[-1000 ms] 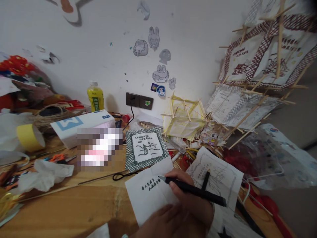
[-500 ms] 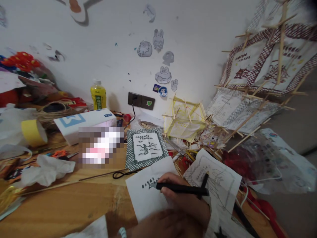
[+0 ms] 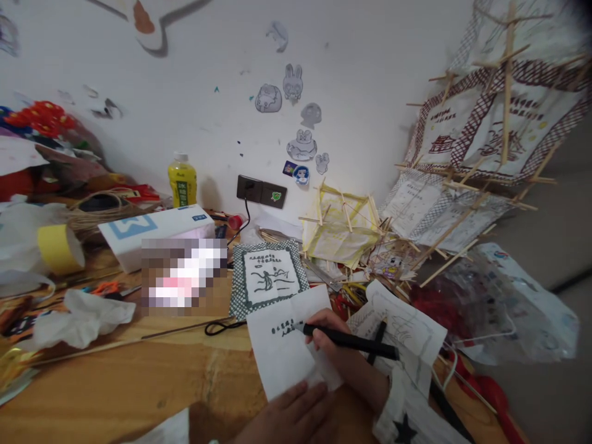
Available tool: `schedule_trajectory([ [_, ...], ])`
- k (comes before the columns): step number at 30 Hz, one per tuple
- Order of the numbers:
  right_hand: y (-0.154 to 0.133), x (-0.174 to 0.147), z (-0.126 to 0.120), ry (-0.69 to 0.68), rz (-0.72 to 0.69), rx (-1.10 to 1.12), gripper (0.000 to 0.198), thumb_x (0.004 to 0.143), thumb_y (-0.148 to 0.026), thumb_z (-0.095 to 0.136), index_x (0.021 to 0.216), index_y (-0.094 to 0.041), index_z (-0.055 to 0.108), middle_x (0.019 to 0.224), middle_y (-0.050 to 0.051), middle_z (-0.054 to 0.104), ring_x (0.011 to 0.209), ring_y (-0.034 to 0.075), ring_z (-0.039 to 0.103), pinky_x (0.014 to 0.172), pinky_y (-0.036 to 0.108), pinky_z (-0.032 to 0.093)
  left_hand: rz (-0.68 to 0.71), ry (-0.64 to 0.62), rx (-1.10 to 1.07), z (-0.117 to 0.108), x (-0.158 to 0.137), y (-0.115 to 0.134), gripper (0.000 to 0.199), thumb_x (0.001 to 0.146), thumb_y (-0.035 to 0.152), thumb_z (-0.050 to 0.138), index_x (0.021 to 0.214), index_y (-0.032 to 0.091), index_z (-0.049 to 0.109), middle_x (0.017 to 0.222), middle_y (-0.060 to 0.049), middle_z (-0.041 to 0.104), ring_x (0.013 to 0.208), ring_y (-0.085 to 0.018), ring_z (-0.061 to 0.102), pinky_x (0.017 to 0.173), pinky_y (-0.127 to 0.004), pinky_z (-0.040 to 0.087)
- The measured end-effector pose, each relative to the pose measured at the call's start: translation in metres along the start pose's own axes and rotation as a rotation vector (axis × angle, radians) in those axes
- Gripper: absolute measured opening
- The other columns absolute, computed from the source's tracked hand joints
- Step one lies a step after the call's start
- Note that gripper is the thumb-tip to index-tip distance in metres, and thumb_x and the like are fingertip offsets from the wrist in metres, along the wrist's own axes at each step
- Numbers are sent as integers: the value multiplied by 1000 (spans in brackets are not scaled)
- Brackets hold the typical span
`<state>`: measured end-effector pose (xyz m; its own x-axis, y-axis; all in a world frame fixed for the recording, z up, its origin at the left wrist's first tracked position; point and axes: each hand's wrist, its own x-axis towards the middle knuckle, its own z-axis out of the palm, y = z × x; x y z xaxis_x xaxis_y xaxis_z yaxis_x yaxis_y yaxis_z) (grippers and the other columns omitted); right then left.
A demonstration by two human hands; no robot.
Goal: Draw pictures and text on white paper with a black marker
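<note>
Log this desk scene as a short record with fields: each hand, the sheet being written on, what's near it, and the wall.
Right hand: holds a black pen, tip beside the writing
Left hand: lies flat, fingers spread, on the lower part of the white sheet
Writing: two short dark lines
Beyond the sheet: drawing with a green patterned border
Desk's left side: white box, yellow tape roll
Wall: stickers, dark socket with a cord plugged in

Open tabletop front left, tissue behind, stick frames blocking right
</note>
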<state>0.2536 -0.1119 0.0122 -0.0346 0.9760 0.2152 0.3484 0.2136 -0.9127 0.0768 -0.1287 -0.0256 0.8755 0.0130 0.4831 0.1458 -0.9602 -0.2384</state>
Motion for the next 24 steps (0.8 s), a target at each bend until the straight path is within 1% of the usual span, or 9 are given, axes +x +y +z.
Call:
schedule_trajectory([
  [3, -10, -9, 4, -79, -49, -26, 17, 80, -25, 51, 96, -22, 57, 89, 4, 62, 86, 19, 60, 80, 32, 49, -107, -11, 17, 4, -1, 1, 28, 97, 27, 48, 123, 19, 55, 127, -3, 61, 113, -19, 57, 95, -31, 42],
  [6, -13, -12, 7, -122, -127, -6, 25, 77, -25, 56, 102, -23, 56, 95, 4, 62, 88, 19, 60, 80, 31, 50, -132, -52, 2, 9, -1, 5, 27, 96, 27, 50, 120, 16, 57, 122, -6, 64, 110, -22, 59, 95, -33, 44],
  [8, -13, -10, 6, -166, -91, 4, 24, 77, -24, 58, 101, -22, 58, 95, 4, 63, 89, 19, 60, 82, 31, 50, -125, -69, -25, 12, 0, 8, 24, 95, 25, 51, 115, 16, 60, 118, -6, 66, 107, -22, 61, 96, -33, 45],
  [10, -12, -7, 5, -200, -10, -7, 21, 78, -22, 57, 99, -22, 61, 97, 4, 65, 94, 20, 61, 87, 33, 48, -124, -98, -59, 12, 0, 9, 23, 95, 24, 52, 115, 16, 60, 117, -7, 66, 107, -22, 61, 96, -33, 44],
  [11, -12, -6, 5, -205, 24, -16, 19, 77, -22, 58, 96, -21, 62, 96, 4, 66, 94, 20, 61, 87, 33, 48, -117, -116, -76, 11, 1, 9, 24, 95, 23, 52, 116, 16, 59, 117, -7, 66, 108, -23, 60, 97, -34, 44],
  [13, -12, -4, 5, -194, 65, -36, 16, 73, -20, 59, 89, -20, 63, 87, 3, 66, 87, 20, 62, 81, 32, 49, -109, -130, -95, 7, 1, 6, 26, 94, 23, 52, 118, 15, 58, 117, -7, 66, 108, -24, 60, 97, -34, 44],
  [17, -12, -2, 7, -188, 156, -98, 15, 69, -18, 56, 83, -20, 63, 73, 1, 63, 75, 19, 60, 70, 31, 48, -79, -119, -109, -7, 3, 0, 24, 95, 28, 53, 117, 22, 60, 115, -4, 68, 109, -22, 60, 97, -33, 43],
  [22, -14, -2, 7, -233, 154, -140, 14, 70, -23, 57, 82, -19, 63, 76, 3, 63, 74, 20, 60, 70, 33, 48, -101, -107, -90, -18, 8, -3, 21, 96, 29, 50, 111, 25, 64, 112, -3, 69, 110, -23, 60, 98, -35, 42],
  [24, -14, -2, 7, -236, 140, -145, 15, 71, -24, 57, 84, -19, 63, 79, 4, 64, 77, 20, 60, 71, 33, 48, -119, -131, -100, -20, 9, -2, 22, 97, 30, 48, 111, 26, 64, 113, -2, 68, 112, -23, 59, 98, -38, 42],
])
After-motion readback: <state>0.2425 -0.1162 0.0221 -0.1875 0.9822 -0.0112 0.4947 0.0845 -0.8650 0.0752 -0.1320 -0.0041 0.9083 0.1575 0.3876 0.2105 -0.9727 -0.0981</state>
